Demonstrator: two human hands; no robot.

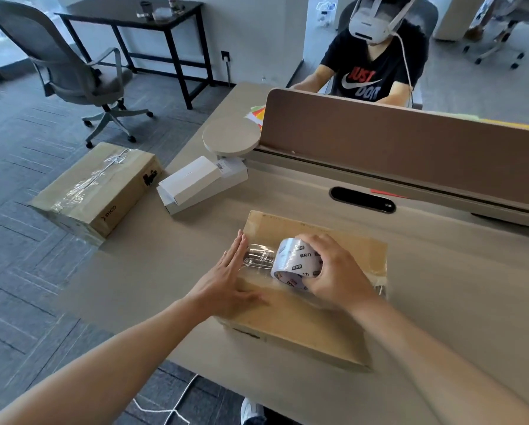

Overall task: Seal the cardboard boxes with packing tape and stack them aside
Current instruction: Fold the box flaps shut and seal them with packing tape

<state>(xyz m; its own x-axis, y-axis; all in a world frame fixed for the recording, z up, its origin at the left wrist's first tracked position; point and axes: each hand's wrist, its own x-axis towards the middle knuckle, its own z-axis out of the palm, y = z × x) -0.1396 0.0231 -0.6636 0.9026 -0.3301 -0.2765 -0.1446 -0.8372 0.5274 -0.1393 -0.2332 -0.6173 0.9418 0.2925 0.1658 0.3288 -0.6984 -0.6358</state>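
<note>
My left hand [226,282] lies flat, pinning the tape [258,256] to the box [300,323] on the desk [441,302]; right hand [336,271] grips the roll [295,262]. Box looks light, stiff; tape sticky, so hold roll by rim.

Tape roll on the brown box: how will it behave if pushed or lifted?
Likely to roll: the white printed roll of clear packing tape is round, apparently on its curved face on the brown cardboard box. Probably tethered: a clear tape strip runs from it to the left hand. Seemingly stiff and light; the right hand spans it.
</note>
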